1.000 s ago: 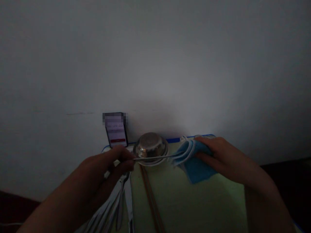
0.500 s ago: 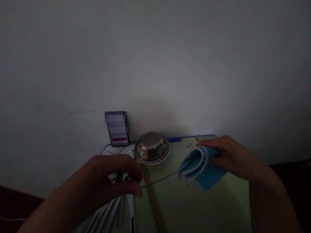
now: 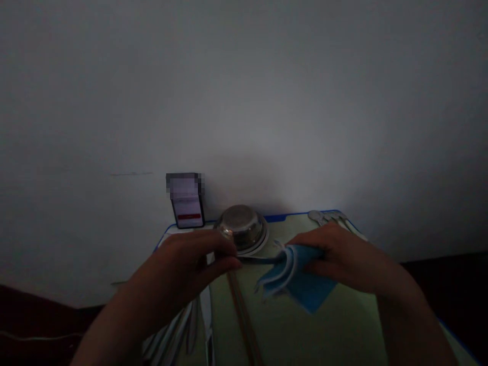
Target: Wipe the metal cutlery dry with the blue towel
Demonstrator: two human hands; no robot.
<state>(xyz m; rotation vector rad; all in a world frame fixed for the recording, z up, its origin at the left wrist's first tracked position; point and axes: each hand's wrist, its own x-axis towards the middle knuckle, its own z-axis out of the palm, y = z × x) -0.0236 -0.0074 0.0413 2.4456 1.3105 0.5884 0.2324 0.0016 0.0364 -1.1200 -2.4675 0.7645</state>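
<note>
My left hand [image 3: 190, 259] pinches one end of a thin metal utensil [image 3: 259, 260] between thumb and fingers. A folded blue cloth [image 3: 314, 290] with pale edges wraps the utensil's other end, so I cannot tell what kind it is. My right hand [image 3: 335, 251] grips the cloth around it. Both hands are raised over a pale green table [image 3: 316, 335]. Below them a pair of brown chopsticks [image 3: 242, 317] lies lengthwise, with a table knife [image 3: 206, 315] to their left. Several more metal utensils [image 3: 179, 330] lie partly under my left forearm.
An upturned metal bowl [image 3: 240, 223] rests on stacked bowls near the back edge. To its left a phone [image 3: 189, 208] stands upright against the wall [image 3: 244, 101]. Several spoons [image 3: 322, 217] lie at the back right corner, partly behind my right hand.
My right hand and the cloth have moved left and slightly down, closer to my left hand. My left hand has risen a little to the right, and the utensil is now nearly level.
</note>
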